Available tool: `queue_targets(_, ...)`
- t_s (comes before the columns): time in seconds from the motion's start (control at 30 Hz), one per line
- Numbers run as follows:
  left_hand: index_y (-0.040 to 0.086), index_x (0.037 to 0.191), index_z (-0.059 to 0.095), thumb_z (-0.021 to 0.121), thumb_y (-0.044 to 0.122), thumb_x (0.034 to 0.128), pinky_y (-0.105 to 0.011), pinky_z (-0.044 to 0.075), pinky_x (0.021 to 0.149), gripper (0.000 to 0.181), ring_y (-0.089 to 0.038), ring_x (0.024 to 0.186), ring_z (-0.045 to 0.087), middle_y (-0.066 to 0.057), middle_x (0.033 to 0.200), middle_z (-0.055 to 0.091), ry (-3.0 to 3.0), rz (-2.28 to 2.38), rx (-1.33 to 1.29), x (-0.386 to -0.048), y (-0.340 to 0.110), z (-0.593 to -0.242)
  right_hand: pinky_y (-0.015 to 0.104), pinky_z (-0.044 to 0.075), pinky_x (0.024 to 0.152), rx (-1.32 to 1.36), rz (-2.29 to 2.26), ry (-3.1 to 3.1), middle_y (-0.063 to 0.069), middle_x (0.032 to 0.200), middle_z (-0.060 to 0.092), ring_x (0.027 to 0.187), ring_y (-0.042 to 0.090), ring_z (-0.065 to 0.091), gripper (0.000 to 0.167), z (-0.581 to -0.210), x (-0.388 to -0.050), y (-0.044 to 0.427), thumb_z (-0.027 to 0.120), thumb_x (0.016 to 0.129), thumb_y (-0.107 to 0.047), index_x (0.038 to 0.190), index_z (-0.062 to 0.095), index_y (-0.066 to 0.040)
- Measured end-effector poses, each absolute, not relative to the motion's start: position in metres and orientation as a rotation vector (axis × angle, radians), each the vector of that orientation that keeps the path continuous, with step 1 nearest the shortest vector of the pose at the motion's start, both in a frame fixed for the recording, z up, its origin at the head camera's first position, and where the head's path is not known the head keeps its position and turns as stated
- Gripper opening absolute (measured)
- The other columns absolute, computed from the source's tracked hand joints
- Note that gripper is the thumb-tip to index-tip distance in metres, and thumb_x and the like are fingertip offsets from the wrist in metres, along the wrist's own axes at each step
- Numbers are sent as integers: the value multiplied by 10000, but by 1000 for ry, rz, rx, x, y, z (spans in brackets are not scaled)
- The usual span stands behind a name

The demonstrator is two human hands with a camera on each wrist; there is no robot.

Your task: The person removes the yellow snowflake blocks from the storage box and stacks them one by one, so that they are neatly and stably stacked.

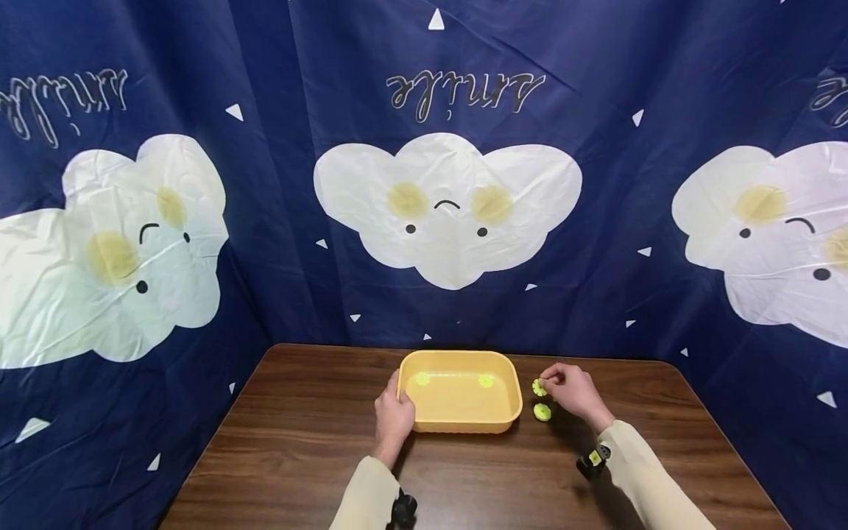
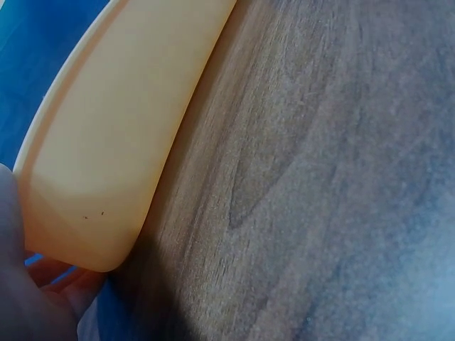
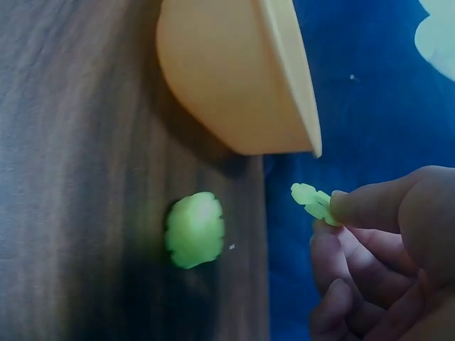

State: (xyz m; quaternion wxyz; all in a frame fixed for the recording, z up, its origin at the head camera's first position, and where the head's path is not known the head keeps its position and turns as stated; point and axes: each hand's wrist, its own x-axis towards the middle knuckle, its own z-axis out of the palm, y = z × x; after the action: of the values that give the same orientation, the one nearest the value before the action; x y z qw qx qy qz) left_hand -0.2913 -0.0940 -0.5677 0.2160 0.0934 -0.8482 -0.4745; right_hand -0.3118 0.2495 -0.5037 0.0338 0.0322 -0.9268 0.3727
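Note:
A yellow plastic basin (image 1: pixel 464 426) sits near the far edge of the table. My left hand (image 1: pixel 394 416) grips its left wall, thumb at the rim; the left wrist view shows the wall (image 2: pixel 106 142) up close. To the right of the basin, my right hand (image 1: pixel 575 391) pinches a yellow-green flower-shaped piece (image 3: pixel 316 204) between thumb and finger, apart from the basin. A second scalloped yellow-green piece (image 1: pixel 542 412) lies on the table just below that hand. Two more flower pieces, one left (image 1: pixel 422 378) and one right (image 1: pixel 486 380), lie inside the basin.
The brown wood-grain table (image 1: pixel 298 442) carries the basin and the loose piece. Behind it and at both sides hangs a dark blue cloth (image 1: pixel 278 280) printed with clouds. A small black device is strapped at each wrist.

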Motion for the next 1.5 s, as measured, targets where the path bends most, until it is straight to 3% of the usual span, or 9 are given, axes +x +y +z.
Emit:
queue_targets(0.6, -22, 1411, 555, 543, 6, 936, -572, 523, 960, 476, -449, 1160, 643, -289, 1312, 637, -2375, -1346, 279, -290, -94, -563, 266, 459, 580, 3, 1153, -2912, 12, 736, 655, 601, 125, 578, 47, -537, -298, 251, 722, 885, -99, 858, 712, -62)
queue_targets(1.03, -32, 1396, 568, 554, 8, 930, -566, 521, 967, 467, -454, 1159, 643, -284, 1302, 645, -2359, -1321, 272, -290, -93, -566, 292, 435, 685, 8, 1014, -2953, 5, 792, 643, 750, 153, 552, 56, -544, -297, 253, 698, 890, -122, 872, 728, -78)
queue_targets(1.5, -24, 1395, 573, 558, 14, 933, -568, 522, 962, 464, -458, 1156, 642, -287, 1297, 646, -2365, -1305, 281, -290, -93, -565, 303, 449, 695, -13, 1023, -2970, 5, 810, 655, 765, 171, 555, 72, -548, -299, 254, 679, 899, -117, 895, 731, -68)
